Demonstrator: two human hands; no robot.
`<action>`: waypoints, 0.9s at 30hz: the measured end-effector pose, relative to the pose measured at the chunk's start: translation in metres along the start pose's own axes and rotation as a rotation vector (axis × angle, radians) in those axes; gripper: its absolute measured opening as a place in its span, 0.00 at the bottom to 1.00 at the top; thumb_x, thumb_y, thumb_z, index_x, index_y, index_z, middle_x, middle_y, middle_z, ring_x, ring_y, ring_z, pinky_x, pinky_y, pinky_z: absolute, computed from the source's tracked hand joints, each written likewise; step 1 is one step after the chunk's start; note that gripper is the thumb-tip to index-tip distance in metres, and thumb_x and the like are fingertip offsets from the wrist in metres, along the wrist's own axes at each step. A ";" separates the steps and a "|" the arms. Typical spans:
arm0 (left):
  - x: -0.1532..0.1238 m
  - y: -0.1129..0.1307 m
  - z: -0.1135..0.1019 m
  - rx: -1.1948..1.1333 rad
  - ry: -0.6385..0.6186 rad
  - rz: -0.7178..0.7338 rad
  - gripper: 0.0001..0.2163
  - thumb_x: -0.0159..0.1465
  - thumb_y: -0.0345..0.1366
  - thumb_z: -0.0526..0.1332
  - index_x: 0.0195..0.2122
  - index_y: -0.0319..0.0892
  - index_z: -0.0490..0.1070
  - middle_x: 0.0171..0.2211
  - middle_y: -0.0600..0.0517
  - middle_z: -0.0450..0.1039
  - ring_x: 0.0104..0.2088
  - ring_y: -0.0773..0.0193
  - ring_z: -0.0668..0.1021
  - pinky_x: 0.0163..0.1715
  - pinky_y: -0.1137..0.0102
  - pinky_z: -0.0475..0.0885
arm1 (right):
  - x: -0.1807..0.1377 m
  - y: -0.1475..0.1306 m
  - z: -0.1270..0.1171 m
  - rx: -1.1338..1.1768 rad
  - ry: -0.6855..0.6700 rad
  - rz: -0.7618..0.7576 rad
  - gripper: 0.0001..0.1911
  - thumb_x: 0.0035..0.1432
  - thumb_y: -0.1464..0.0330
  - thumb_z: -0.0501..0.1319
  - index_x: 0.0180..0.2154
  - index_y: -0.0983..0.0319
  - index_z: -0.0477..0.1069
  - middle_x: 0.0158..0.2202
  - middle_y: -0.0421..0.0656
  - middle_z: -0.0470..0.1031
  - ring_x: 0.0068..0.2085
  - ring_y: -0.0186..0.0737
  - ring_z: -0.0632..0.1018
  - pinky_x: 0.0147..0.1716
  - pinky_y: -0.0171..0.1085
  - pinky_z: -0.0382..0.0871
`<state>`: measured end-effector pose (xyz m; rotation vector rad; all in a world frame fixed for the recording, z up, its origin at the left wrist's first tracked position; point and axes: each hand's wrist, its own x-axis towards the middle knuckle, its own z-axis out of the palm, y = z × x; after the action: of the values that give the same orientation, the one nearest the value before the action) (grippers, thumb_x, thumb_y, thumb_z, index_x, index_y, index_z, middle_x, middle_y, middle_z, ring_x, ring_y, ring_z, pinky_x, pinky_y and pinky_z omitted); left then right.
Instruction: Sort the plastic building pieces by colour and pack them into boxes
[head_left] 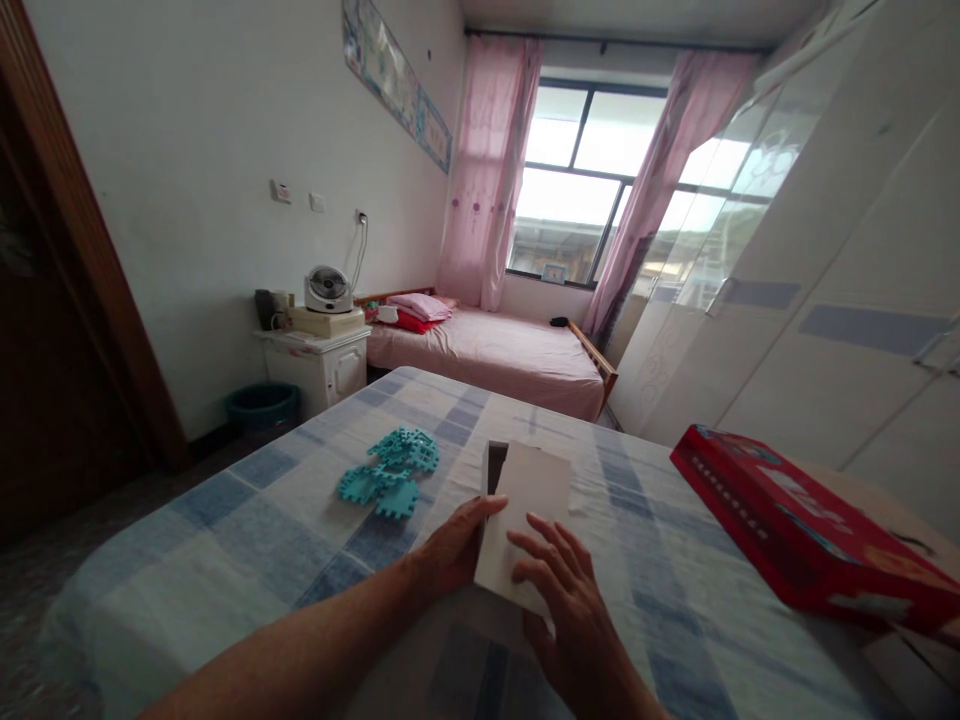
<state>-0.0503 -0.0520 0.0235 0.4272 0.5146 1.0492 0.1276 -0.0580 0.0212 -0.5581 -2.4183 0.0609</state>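
Left hand (459, 545) clamped on the left side of a white box (494, 470), thumb on top at the lid's edge, other fingers mostly hidden. Right hand (566, 605) over the lid (536, 490), palm down, fingers apart and slightly bent; fingertips at the lid's face, firm contact or not, can't tell. Lid sits askew on the box, a dark gap showing at the far left corner. Box is around the middle of the tabletop, left to right, well in from the far edge; base on the cloth or lifted, can't tell.

Teal puzzle pieces (396, 497) lie in a loose cluster left of the box, between it and the tabletop's left edge, toothed rims, some overlapping. Red box (795, 520) lies flat on the tabletop's right side, printed top up, well apart from both hands. Blue and white checked tablecloth (247, 560) covers the table, draping over the left edge.

Beyond the tabletop's far edge: bed (495, 345) with pink sheet, folded bedding at its left end. Small white cabinet (330, 375) beside it, fan (328, 288) on top, bin (262, 402) on the floor. Pink curtains (487, 180) flank the window; white wardrobe (810, 250) at right.
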 end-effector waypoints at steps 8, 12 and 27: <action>0.001 0.005 -0.006 -0.040 0.037 0.168 0.24 0.57 0.41 0.58 0.52 0.30 0.66 0.36 0.39 0.78 0.36 0.50 0.79 0.39 0.61 0.69 | 0.000 0.007 0.004 0.701 0.328 0.759 0.35 0.55 0.57 0.55 0.62 0.55 0.50 0.65 0.48 0.51 0.62 0.52 0.59 0.54 0.51 0.61; -0.001 0.002 -0.003 0.020 0.054 0.207 0.23 0.56 0.40 0.60 0.50 0.31 0.68 0.34 0.40 0.78 0.33 0.51 0.79 0.36 0.63 0.70 | 0.010 0.009 0.011 1.167 0.227 1.101 0.31 0.53 0.52 0.56 0.55 0.60 0.62 0.50 0.51 0.72 0.47 0.51 0.75 0.38 0.44 0.72; 0.028 -0.012 -0.011 -0.087 0.518 0.479 0.05 0.63 0.34 0.52 0.34 0.39 0.64 0.27 0.50 0.70 0.24 0.65 0.75 0.32 0.68 0.70 | 0.146 0.076 0.039 1.120 0.227 1.259 0.08 0.52 0.63 0.60 0.32 0.60 0.65 0.22 0.37 0.68 0.22 0.32 0.69 0.17 0.29 0.63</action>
<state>-0.0370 -0.0310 0.0028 0.1973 0.8463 1.6557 0.0310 0.0743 0.0622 -1.2543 -1.1286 1.5951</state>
